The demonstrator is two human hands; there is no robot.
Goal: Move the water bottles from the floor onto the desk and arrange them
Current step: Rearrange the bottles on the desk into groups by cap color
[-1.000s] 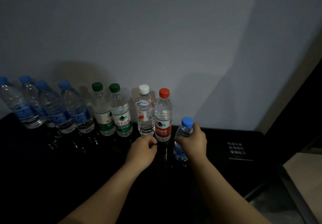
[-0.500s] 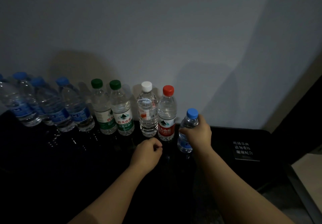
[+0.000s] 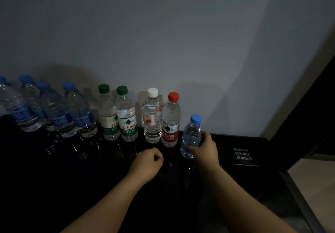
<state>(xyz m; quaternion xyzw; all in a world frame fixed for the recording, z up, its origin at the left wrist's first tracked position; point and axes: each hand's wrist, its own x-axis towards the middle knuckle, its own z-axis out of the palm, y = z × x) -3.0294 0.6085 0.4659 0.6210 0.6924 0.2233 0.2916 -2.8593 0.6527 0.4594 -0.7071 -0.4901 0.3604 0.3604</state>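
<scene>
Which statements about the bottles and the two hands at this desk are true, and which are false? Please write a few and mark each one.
1. The right hand grips the small blue-capped bottle. True.
2. The left hand holds the red-capped bottle. False: its fingers are curled on nothing, in front of the row.
3. Two green-capped bottles stand side by side. True.
4. The white-capped bottle stands right of the red-capped bottle. False: it stands on its left.
5. A dark card with white writing lies on the desk, right of the right hand. True.
</scene>
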